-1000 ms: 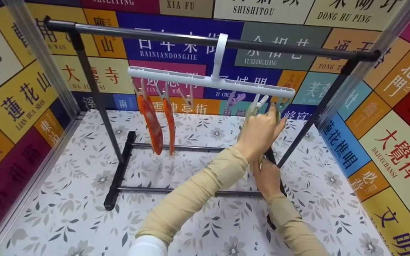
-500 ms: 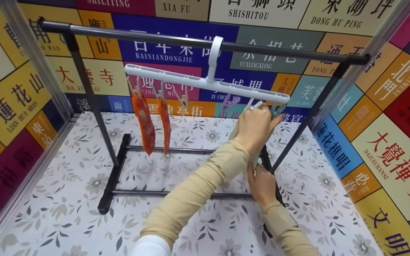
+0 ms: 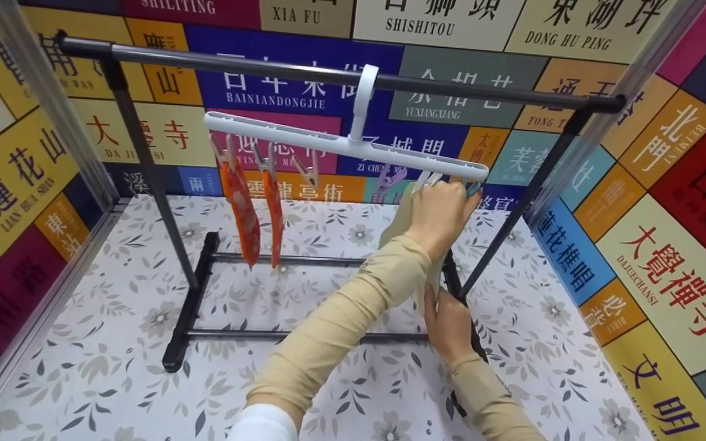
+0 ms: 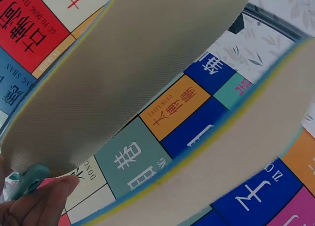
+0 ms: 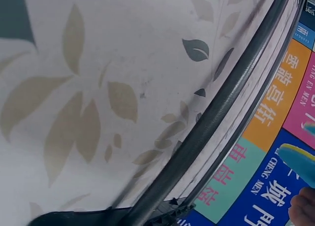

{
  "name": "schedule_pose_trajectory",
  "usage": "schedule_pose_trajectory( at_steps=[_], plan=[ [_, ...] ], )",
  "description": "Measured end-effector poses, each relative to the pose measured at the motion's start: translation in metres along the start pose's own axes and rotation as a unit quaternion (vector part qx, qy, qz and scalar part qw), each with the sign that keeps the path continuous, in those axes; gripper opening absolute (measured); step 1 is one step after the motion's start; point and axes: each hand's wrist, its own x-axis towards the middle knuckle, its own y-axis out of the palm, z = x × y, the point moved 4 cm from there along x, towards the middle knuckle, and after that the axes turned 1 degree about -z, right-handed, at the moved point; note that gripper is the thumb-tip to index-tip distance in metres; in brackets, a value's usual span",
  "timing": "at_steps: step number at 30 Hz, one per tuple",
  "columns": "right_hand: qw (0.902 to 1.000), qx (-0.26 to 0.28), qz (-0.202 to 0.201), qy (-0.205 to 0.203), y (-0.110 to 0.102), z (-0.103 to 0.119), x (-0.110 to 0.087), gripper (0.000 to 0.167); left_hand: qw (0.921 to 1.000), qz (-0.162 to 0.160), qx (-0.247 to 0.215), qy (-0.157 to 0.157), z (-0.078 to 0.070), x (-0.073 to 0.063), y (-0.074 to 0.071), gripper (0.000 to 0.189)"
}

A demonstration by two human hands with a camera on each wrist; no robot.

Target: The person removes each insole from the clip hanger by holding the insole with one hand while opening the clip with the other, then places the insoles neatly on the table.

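My left hand (image 3: 442, 211) is raised to the right end of the white hanger (image 3: 304, 138). In the left wrist view its fingers pinch a teal clothespin (image 4: 32, 179) at the top of a beige insole (image 4: 74, 117) with a blue and yellow edge. A second beige insole (image 4: 246, 132) hangs beside it; in the head view it shows left of the hand (image 3: 397, 220). My right hand (image 3: 451, 324) is lower, holding the bottom end of the insole under the left hand. In the right wrist view, only a fingertip (image 5: 302, 206) shows, close to an insole tip (image 5: 298, 162).
Two orange insoles (image 3: 241, 214) hang from clips at the hanger's left. A bare pinkish clip (image 3: 308, 174) and a purple clip (image 3: 393, 177) hang between. The hanger hooks over a black rack (image 3: 267, 64) standing on a floral-patterned surface (image 3: 114, 318), with sign-covered walls around.
The head view has shifted slightly, so the rack sits further left. Both hands stay at the hanger's right end; more of the beige insole left of the left hand shows now.
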Motion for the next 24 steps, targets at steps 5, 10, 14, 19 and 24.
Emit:
schedule_pose_trajectory(
  at_steps=[5, 10, 14, 19, 24],
  plan=[
    [1.0, 0.004, -0.002, -0.003, -0.003, 0.0, -0.003, 0.037, 0.9999, 0.011, 0.001, 0.003, 0.0, 0.001, 0.0, 0.039],
    [0.9998, 0.007, -0.013, -0.009, -0.005, 0.0, -0.007, 0.036, 0.9999, 0.014, -0.003, 0.009, 0.002, 0.002, -0.003, 0.036],
    [0.9998, 0.004, -0.004, -0.016, -0.004, -0.001, -0.015, 0.036, 0.9999, 0.004, 0.001, 0.01, 0.005, 0.0, -0.004, 0.037],
    [0.9998, 0.004, 0.013, -0.013, -0.008, -0.007, -0.028, 0.037, 0.9998, -0.004, 0.004, 0.017, 0.005, -0.001, -0.005, 0.037],
    [0.999, 0.001, 0.04, 0.017, -0.015, -0.019, -0.034, 0.038, 0.9996, -0.007, 0.015, 0.024, 0.003, -0.004, -0.008, 0.039]
  ],
)
